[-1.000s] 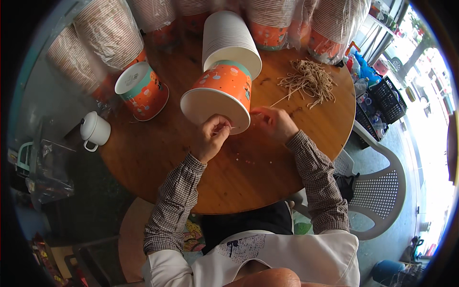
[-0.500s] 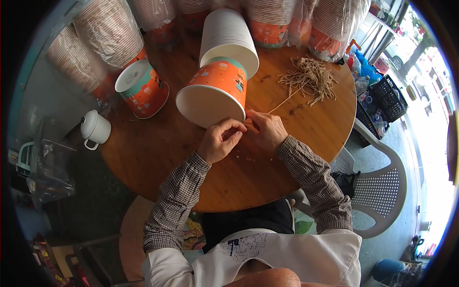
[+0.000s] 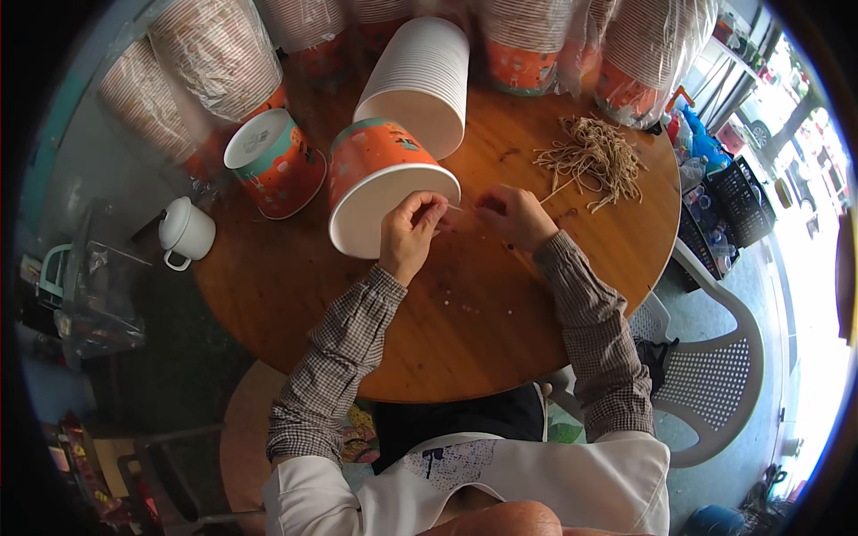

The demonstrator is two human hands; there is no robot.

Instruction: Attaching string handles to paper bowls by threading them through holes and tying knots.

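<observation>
An orange paper bucket (image 3: pixel 371 154) with a teal band and small printed figures lies on its side, its white mouth facing me. At the right edge of that mouth, my left hand (image 3: pixel 409 237) pinches a thin piece of string (image 3: pixel 455 207), thumb against forefinger. A little to the right, my right hand (image 3: pixel 520 217) is closed, with the string that runs from a tangled beige pile (image 3: pixel 597 163) leading to it. Its fingertips are partly blurred. A stack of white paper buckets (image 3: pixel 420 85) lies behind the orange one.
Another orange bucket (image 3: pixel 275 165) stands upside down at the left, near a white lidded enamel mug (image 3: pixel 188 232). Plastic-wrapped bucket stacks (image 3: pixel 214 58) line the table's far side. Small pale bits (image 3: pixel 465 308) dot the wooden table (image 3: pixel 429 357). A plastic chair (image 3: pixel 710 384) stands at right.
My hands have moved apart, the right one going rightward and slightly up. The orange bucket has shifted and turned, its mouth now more to the left of my right hand.
</observation>
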